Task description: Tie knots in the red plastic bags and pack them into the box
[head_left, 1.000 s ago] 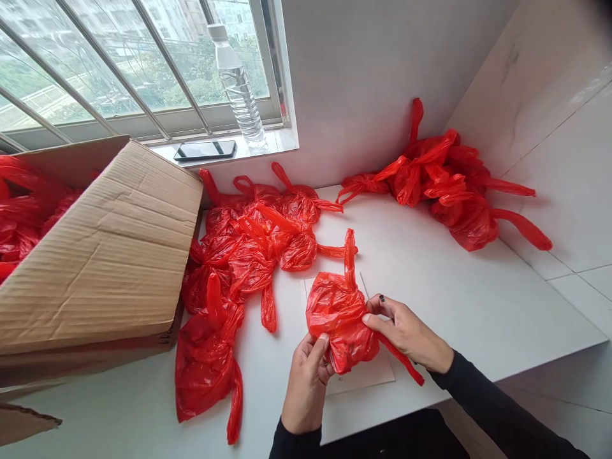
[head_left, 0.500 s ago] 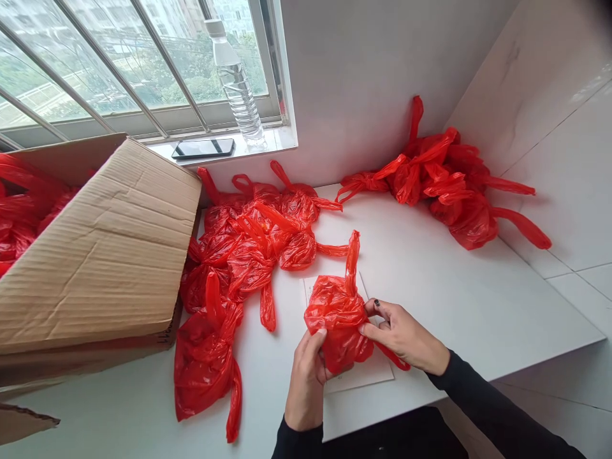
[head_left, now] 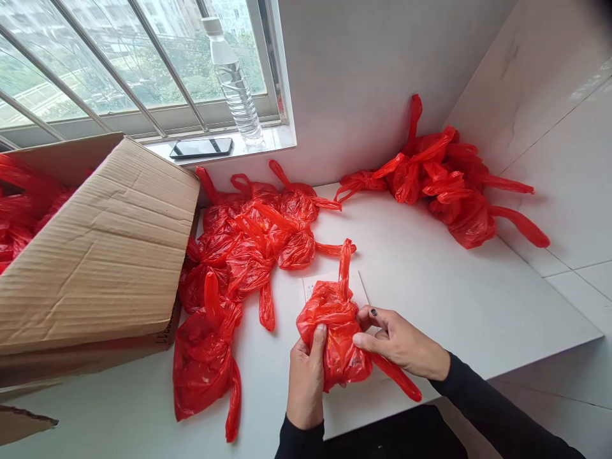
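A knotted red plastic bag point(head_left: 340, 344) is held between both hands near the table's front edge. My left hand point(head_left: 307, 376) grips its lower left side, thumb on top and the other fingers hidden beneath. On the right side, my right hand point(head_left: 394, 338) pinches the bag between thumb and fingers. One handle loop points up and another hangs toward the lower right. Partly covered by the bag, a white sheet or card point(head_left: 361, 287) with small print lies on the table. What the bag contains cannot be made out.
Several tied red bags point(head_left: 253, 242) lie left of my hands, and another pile point(head_left: 444, 185) sits by the right wall. A cardboard box point(head_left: 105, 248) with red bags inside stands at left. A phone point(head_left: 201, 148) and a water bottle point(head_left: 236, 89) are on the windowsill.
The held bag has shifted slightly left and toward me, tilting a little. Its right handle hangs lower. Both hands keep their hold.
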`<action>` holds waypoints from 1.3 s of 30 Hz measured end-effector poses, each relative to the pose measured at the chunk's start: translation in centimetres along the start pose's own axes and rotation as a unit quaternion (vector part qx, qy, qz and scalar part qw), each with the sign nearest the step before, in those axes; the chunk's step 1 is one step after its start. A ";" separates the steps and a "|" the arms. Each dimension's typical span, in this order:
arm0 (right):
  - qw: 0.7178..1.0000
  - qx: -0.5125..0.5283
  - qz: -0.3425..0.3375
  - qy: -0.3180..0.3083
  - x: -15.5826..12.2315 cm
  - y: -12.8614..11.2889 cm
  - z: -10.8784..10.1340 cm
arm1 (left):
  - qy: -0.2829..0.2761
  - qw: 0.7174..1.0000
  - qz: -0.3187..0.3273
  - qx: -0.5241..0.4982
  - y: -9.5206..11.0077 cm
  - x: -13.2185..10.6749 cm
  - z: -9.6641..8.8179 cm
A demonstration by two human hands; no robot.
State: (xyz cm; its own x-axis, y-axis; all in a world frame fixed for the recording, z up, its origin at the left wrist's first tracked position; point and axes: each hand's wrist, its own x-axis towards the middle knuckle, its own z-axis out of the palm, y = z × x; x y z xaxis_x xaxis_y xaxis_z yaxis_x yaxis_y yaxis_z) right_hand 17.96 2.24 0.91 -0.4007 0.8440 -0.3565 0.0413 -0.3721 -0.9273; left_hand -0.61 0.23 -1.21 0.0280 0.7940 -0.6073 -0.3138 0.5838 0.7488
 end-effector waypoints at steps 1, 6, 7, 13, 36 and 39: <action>1.000 0.006 -0.002 0.009 0.1 0.1 0.1 | -0.024 1.000 0.004 0.001 0.2 -0.3 0.0; 0.996 0.005 -0.032 0.082 0.5 0.5 -0.2 | -0.149 0.987 0.053 0.021 0.9 -1.6 -0.3; 0.996 0.006 -0.033 0.082 0.5 0.6 -0.3 | -0.157 0.985 0.057 0.034 0.9 -1.7 -0.3; 0.999 0.018 -0.042 0.020 0.1 0.0 -0.4 | -0.119 0.991 0.040 0.046 0.1 -0.8 -0.7; 0.994 0.103 -0.010 0.020 0.1 0.7 -0.6 | -0.084 0.996 0.027 0.033 -0.2 -0.3 -0.4; 0.993 0.115 -0.015 0.012 0.4 1.1 -0.5 | -0.081 0.996 0.023 0.019 -0.3 -0.4 -0.5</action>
State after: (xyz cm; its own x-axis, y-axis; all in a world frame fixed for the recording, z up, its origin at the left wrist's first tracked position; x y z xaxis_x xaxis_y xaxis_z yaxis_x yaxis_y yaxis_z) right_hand 18.27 2.36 -0.26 -0.3757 0.8642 -0.3347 -0.1811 -0.4226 -0.8880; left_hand -0.96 -0.36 -1.33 0.1684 0.8353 -0.5233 -0.2815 0.5495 0.7866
